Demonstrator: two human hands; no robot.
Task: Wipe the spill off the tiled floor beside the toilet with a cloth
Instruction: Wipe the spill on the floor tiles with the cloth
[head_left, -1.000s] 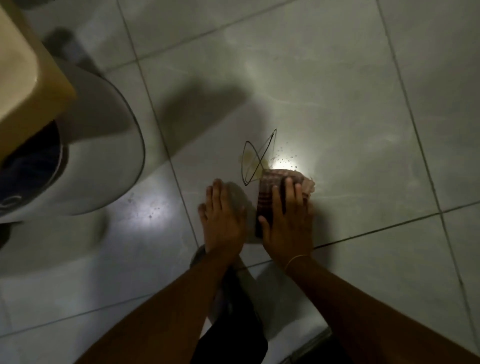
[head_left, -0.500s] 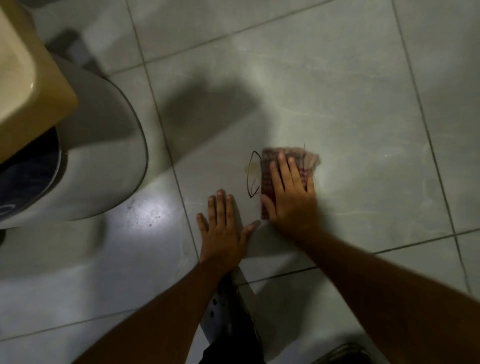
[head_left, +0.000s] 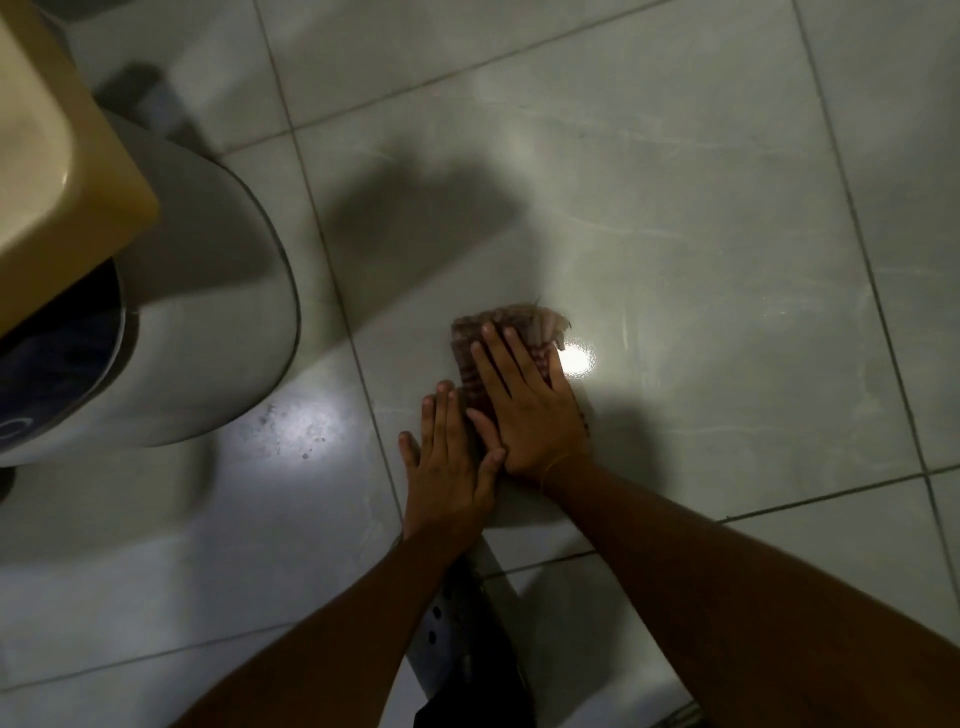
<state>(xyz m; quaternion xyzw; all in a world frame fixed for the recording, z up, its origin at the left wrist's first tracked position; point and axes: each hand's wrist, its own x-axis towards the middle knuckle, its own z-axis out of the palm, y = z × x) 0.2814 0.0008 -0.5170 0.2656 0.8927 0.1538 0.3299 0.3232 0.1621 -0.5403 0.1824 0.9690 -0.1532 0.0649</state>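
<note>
A folded reddish striped cloth lies on the pale tiled floor to the right of the toilet. My right hand lies flat on top of the cloth, fingers spread, pressing it down. My left hand rests flat on the tile just left of it, thumb touching the right hand's edge, holding nothing. The cloth and hand cover the spot where the dark-rimmed spill lay; no spill outline shows. A bright reflection shines on the tile right of the cloth.
The white toilet bowl with its dark opening fills the left side, under a beige basin at top left. Small dark specks mark the tile near the toilet base. A dark sandal sits between my forearms.
My right hand has slid the cloth left over the spill's dark outline, which is now out of sight. The left hand has stayed flat on the tile and now touches the right hand.
</note>
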